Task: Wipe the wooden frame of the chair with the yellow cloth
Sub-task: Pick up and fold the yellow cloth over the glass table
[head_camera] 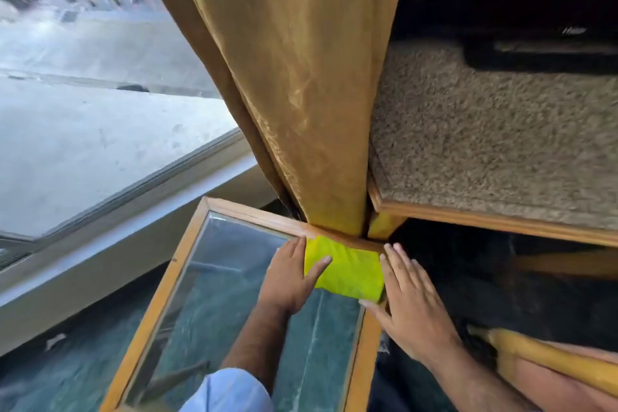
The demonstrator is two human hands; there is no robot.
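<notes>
Hands point(291, 274) point(411, 304) flat, fingers point(319, 266) spread on the yellow cloth point(347, 274) at the tabletop point(363, 365) corner, we judge wiping unstarted; next, the chair frame point(495, 219).

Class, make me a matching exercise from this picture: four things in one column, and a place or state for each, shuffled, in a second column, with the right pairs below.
Things
1. yellow cloth
2. left hand
3. curtain
4. right hand

Places or states
A. hangs down to the far corner of the glass table
B. lies flat and folded on the table's corner, between the hands
C. flat, fingers over the cloth's left edge
D. flat along the cloth's right edge

Pairs: 1-B, 2-C, 3-A, 4-D
</notes>
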